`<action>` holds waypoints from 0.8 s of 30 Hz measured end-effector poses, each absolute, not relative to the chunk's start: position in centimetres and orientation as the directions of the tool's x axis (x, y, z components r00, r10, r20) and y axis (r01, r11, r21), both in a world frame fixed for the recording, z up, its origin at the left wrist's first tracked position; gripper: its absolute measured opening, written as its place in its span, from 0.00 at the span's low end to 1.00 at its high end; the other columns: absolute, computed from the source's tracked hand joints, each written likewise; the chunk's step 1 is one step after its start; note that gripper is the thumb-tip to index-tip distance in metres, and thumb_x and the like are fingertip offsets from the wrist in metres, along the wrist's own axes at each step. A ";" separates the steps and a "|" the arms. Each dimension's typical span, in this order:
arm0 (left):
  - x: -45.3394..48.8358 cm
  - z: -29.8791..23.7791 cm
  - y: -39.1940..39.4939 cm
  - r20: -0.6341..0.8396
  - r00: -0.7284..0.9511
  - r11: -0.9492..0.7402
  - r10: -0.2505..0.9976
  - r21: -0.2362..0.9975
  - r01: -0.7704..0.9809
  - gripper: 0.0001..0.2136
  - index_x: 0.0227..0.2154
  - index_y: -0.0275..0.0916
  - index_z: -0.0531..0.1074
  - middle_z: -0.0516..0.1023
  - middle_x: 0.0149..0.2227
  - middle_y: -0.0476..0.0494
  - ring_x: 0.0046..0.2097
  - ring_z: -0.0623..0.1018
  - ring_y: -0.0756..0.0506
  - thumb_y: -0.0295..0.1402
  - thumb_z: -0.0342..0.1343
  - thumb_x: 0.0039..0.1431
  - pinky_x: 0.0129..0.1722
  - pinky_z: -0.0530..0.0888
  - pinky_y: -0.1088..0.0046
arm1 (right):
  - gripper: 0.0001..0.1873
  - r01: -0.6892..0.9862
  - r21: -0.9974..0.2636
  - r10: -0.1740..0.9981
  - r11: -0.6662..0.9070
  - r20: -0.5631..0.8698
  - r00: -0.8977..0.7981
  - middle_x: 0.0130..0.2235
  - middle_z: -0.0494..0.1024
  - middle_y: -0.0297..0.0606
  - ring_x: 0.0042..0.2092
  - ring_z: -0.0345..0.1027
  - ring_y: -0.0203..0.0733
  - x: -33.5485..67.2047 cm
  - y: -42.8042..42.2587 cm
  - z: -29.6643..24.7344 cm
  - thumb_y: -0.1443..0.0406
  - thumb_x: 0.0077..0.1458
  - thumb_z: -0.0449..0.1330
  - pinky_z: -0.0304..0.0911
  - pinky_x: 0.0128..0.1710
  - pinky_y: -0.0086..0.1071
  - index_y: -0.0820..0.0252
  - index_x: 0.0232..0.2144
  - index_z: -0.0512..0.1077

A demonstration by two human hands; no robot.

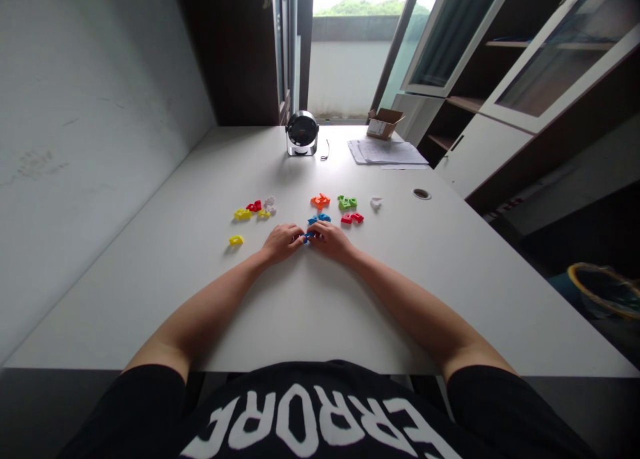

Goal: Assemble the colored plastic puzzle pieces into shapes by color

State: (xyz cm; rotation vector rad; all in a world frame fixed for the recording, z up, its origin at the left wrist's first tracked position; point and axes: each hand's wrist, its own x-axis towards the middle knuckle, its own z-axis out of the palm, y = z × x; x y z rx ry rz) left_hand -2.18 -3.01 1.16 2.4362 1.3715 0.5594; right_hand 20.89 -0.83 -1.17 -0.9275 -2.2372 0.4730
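Low over the white table, my left hand (283,243) and my right hand (329,239) meet with bent fingers. A small blue plastic piece (307,235) is pinched between their fingertips, mostly covered by the fingers. Just beyond my right hand lie more blue plastic pieces (320,218). Red pieces (352,218) are to its right, with orange pieces (321,201) and green pieces (347,202) farther back. On the left side, a lone yellow piece (236,240) lies nearest my left hand.
More yellow pieces (243,214), a red cluster (254,206) and white pieces (270,204) lie at left. A single white piece (376,203) is at right, near a cable hole (422,194). Behind stand a small round fan (302,131), papers (387,152) and a cardboard box (384,123).
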 end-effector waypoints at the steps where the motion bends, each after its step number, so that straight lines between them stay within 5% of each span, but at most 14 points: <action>1: -2.2 1.2 -3.0 0.188 0.471 -0.504 0.862 0.429 0.750 0.15 0.43 0.43 0.82 0.82 0.41 0.43 0.45 0.79 0.42 0.43 0.51 0.73 0.49 0.71 0.63 | 0.04 0.489 -0.544 0.728 0.682 0.437 -0.528 0.38 0.78 0.38 0.38 0.70 0.41 20.9 -0.8 -1.2 0.66 0.64 0.65 0.64 0.41 0.34 0.56 0.43 0.78; 24: -2.2 1.3 -3.1 0.191 0.469 -0.503 0.862 0.427 0.751 0.15 0.44 0.44 0.82 0.82 0.41 0.44 0.45 0.79 0.42 0.43 0.51 0.73 0.50 0.72 0.64 | 0.05 0.495 -0.550 0.737 0.673 0.432 -0.520 0.39 0.79 0.38 0.38 0.70 0.42 20.9 -0.9 -1.0 0.66 0.64 0.65 0.65 0.41 0.33 0.55 0.43 0.79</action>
